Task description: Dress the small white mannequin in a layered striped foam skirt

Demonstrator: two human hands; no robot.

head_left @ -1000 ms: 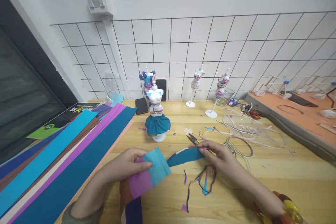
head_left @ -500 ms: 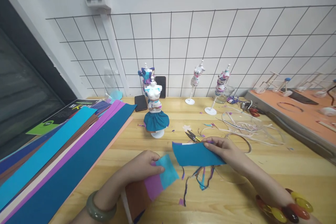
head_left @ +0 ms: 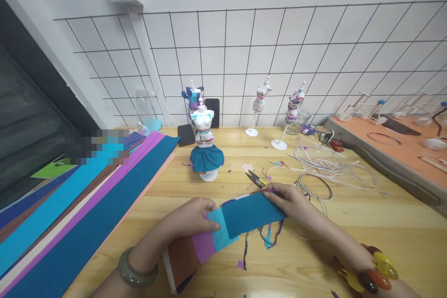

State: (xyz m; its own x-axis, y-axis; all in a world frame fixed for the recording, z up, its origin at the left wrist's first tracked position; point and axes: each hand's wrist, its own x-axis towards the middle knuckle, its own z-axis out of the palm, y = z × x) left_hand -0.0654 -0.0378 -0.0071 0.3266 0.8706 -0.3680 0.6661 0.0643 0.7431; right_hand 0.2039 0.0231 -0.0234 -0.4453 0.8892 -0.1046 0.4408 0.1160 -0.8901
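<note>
My left hand (head_left: 197, 218) is closed on a fanned stack of paper pieces, with a brown piece (head_left: 181, 256), a purple piece (head_left: 203, 247) and a light blue piece (head_left: 220, 237) showing. My right hand (head_left: 286, 198) pinches a teal paper piece (head_left: 253, 216) by its top right edge; a purple and white edge peeks out along its top. The teal piece's left end overlaps the light blue one. Just beyond my right hand lie dark-bladed scissors (head_left: 254, 179), their handles hidden. A dress form (head_left: 203, 123) wearing a gathered teal skirt (head_left: 207, 159) stands ahead of both hands.
Long coloured paper strips (head_left: 115, 223) cover the table's left side. Other small dress forms (head_left: 259, 102) stand at the back, near phones (head_left: 186, 135). Coiled wires and ribbons (head_left: 324, 167) lie to the right, beside an orange board (head_left: 401, 149). Thin scraps (head_left: 268, 237) lie under the teal piece.
The teal piece in my right hand has moved left and tilted, closing the gap to the light blue piece in my left hand. Its end now overlaps that piece.
</note>
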